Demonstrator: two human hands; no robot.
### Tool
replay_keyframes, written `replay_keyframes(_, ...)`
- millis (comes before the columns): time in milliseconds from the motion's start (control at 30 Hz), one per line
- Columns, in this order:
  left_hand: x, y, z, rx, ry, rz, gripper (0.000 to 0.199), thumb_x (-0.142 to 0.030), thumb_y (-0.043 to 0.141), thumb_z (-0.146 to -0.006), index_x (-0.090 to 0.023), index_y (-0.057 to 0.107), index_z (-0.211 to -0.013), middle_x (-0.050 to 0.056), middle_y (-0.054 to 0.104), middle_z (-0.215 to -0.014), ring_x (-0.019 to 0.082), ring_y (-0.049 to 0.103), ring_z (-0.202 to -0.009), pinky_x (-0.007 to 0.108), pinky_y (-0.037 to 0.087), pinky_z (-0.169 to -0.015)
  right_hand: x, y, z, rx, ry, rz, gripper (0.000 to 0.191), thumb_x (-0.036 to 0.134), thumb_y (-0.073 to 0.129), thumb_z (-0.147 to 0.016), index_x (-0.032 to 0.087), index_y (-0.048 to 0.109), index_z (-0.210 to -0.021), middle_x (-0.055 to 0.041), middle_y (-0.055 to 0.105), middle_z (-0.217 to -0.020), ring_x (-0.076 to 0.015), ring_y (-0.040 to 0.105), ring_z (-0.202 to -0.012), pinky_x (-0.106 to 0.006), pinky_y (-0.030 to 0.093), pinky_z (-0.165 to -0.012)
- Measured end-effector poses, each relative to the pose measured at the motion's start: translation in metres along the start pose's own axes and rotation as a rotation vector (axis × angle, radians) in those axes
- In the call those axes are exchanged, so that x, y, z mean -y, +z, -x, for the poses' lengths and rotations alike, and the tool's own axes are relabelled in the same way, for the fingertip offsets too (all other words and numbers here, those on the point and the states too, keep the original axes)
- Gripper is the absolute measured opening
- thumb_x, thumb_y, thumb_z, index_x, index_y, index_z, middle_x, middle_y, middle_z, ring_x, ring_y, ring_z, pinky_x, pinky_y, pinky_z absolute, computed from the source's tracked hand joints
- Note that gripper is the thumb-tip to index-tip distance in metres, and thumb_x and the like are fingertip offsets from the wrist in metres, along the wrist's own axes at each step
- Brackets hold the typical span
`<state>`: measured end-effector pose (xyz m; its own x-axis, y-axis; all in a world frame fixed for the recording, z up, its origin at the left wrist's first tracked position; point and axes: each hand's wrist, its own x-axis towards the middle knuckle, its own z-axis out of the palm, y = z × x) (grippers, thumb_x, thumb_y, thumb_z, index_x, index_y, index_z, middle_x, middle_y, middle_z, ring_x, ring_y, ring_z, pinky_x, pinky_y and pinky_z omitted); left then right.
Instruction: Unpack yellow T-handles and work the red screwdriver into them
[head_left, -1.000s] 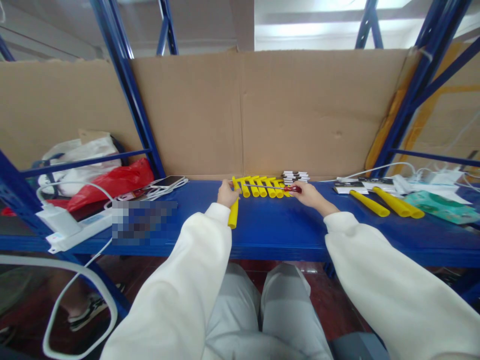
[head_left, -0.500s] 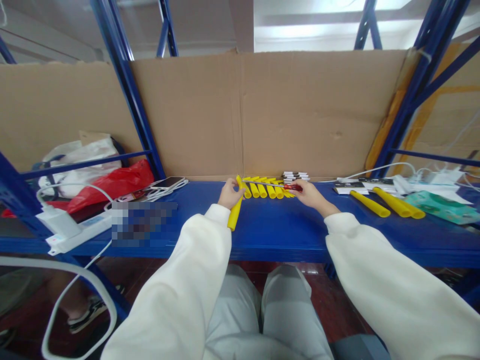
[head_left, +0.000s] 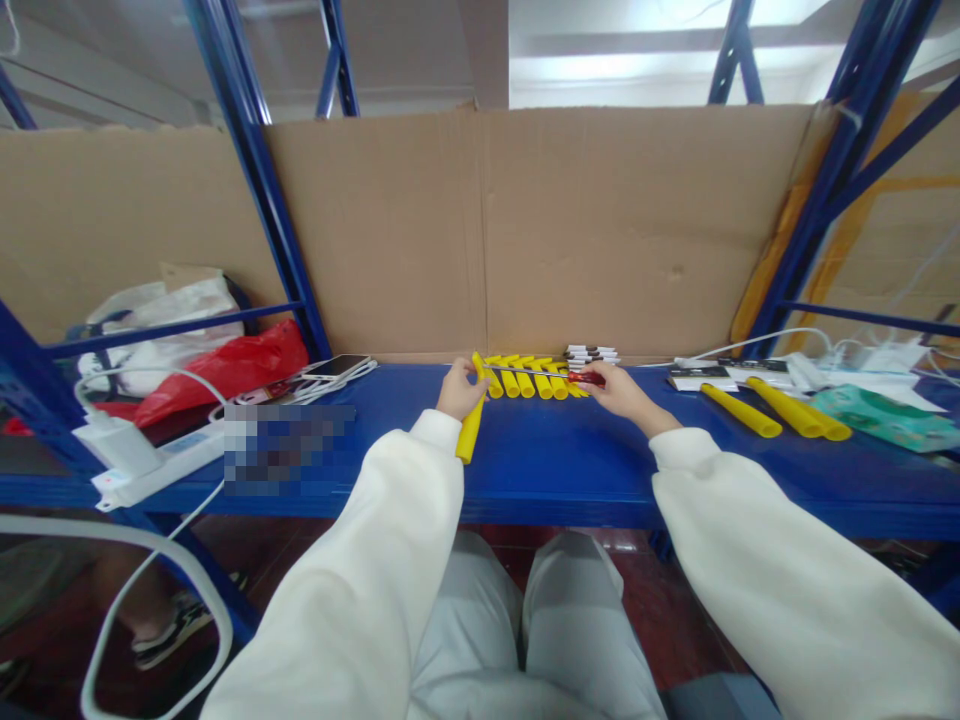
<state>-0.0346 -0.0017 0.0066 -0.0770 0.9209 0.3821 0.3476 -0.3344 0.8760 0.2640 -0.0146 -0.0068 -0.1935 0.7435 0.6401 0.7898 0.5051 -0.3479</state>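
Observation:
My left hand point(head_left: 457, 388) is closed around a yellow tube point(head_left: 470, 430), which slants with its wider end toward me. My right hand point(head_left: 616, 387) grips the red handle of a screwdriver point(head_left: 536, 371). Its metal shaft points left, and the tip meets the upper part of the held tube; the exact contact is too small to make out. Behind and below the shaft, several yellow tubes point(head_left: 527, 385) lie side by side on the blue shelf point(head_left: 570, 460). Just behind my right hand is a stack of white-and-black pieces point(head_left: 591, 355).
More yellow tubes point(head_left: 742, 411) lie at the right beside a green packet point(head_left: 885, 415). On the left are a power strip point(head_left: 161, 470), a phone point(head_left: 341, 366) with white cables, and a red bag point(head_left: 232, 370). Cardboard point(head_left: 600, 230) stands along the back.
Almost nothing differs. Both hands keep the tube and the screwdriver in nearly the same place, and the whole view has shifted very slightly.

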Motion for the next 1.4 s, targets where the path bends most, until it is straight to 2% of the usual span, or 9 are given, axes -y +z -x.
replay_keyframes(133, 0.000, -0.001, 0.000, -0.005, 0.029, -0.084, 0.024, -0.009, 0.071, -0.082, -0.018, 0.053, -0.096, 0.009, 0.073, -0.118, 0.007, 0.065, -0.050, 0.021, 0.052, -0.052, -0.003, 0.001, -0.001, 0.000, -0.014, -0.002, 0.017, 0.031, 0.063, -0.086, 0.020, 0.071, -0.097, -0.0107, 0.075, -0.098, -0.0239, 0.068, -0.084, -0.038, 0.055, -0.080)
replay_keyframes(267, -0.005, -0.006, 0.002, -0.001, 0.047, -0.268, 0.022, -0.012, 0.069, -0.084, -0.020, 0.054, -0.099, 0.007, 0.076, -0.110, 0.013, 0.072, -0.063, 0.023, 0.054, -0.062, -0.001, -0.001, -0.001, -0.007, -0.028, 0.044, 0.019, 0.031, 0.062, -0.086, 0.019, 0.071, -0.097, -0.0118, 0.075, -0.098, -0.0247, 0.067, -0.084, -0.038, 0.054, -0.080)
replay_keyframes(433, -0.011, -0.011, 0.006, 0.013, 0.051, -0.535, 0.024, -0.018, 0.070, -0.085, -0.023, 0.056, -0.104, 0.007, 0.077, -0.097, 0.022, 0.076, -0.086, 0.029, 0.055, -0.079, 0.011, -0.007, 0.002, 0.003, -0.109, 0.178, 0.020, 0.031, 0.060, -0.086, 0.019, 0.072, -0.096, -0.0120, 0.075, -0.095, -0.0254, 0.067, -0.083, -0.036, 0.051, -0.079)
replay_keyframes(567, -0.014, -0.010, 0.010, 0.041, 0.055, -0.646, 0.024, -0.019, 0.068, -0.086, -0.022, 0.057, -0.107, 0.009, 0.077, -0.099, 0.026, 0.075, -0.093, 0.031, 0.054, -0.084, 0.023, -0.011, 0.004, 0.064, -0.113, 0.329, 0.015, 0.030, 0.060, -0.086, 0.020, 0.070, -0.092, -0.0106, 0.075, -0.088, -0.0255, 0.067, -0.080, -0.032, 0.046, -0.073)
replay_keyframes(767, -0.015, -0.008, 0.011, 0.096, 0.036, -0.659, 0.024, -0.019, 0.065, -0.088, -0.022, 0.056, -0.109, 0.011, 0.076, -0.106, 0.025, 0.076, -0.092, 0.029, 0.054, -0.081, 0.028, -0.007, 0.004, 0.107, -0.063, 0.513, 0.016, 0.031, 0.060, -0.086, 0.021, 0.067, -0.096, -0.0099, 0.075, -0.081, -0.0275, 0.066, -0.077, -0.033, 0.040, -0.071)
replay_keyframes(1000, -0.013, -0.007, 0.010, 0.091, 0.003, -0.617, 0.024, -0.021, 0.066, -0.088, -0.023, 0.056, -0.110, 0.011, 0.076, -0.107, 0.024, 0.076, -0.089, 0.029, 0.054, -0.078, 0.029, -0.004, 0.005, 0.126, -0.117, 0.451, 0.017, 0.031, 0.056, -0.086, 0.020, 0.066, -0.093, -0.0111, 0.075, -0.086, -0.0277, 0.068, -0.086, -0.037, 0.038, -0.085)
replay_keyframes(1200, -0.014, -0.007, 0.011, 0.096, 0.005, -0.627, 0.024, -0.020, 0.064, -0.089, -0.022, 0.056, -0.111, 0.012, 0.077, -0.105, 0.025, 0.076, -0.088, 0.029, 0.054, -0.079, 0.024, -0.004, 0.002, 0.144, -0.127, 0.405, 0.011, 0.026, 0.056, -0.083, 0.020, 0.065, -0.083, -0.0105, 0.075, -0.085, -0.0255, 0.067, -0.080, -0.034, 0.040, -0.076)
replay_keyframes(1400, -0.014, -0.006, 0.011, 0.095, 0.034, -0.643, 0.024, -0.020, 0.065, -0.089, -0.022, 0.057, -0.111, 0.012, 0.076, -0.106, 0.025, 0.076, -0.090, 0.030, 0.054, -0.083, 0.024, -0.003, 0.003, 0.133, -0.029, 0.458, 0.013, 0.029, 0.060, -0.082, 0.021, 0.068, -0.089, -0.0086, 0.075, -0.079, -0.0257, 0.067, -0.073, -0.032, 0.041, -0.066)
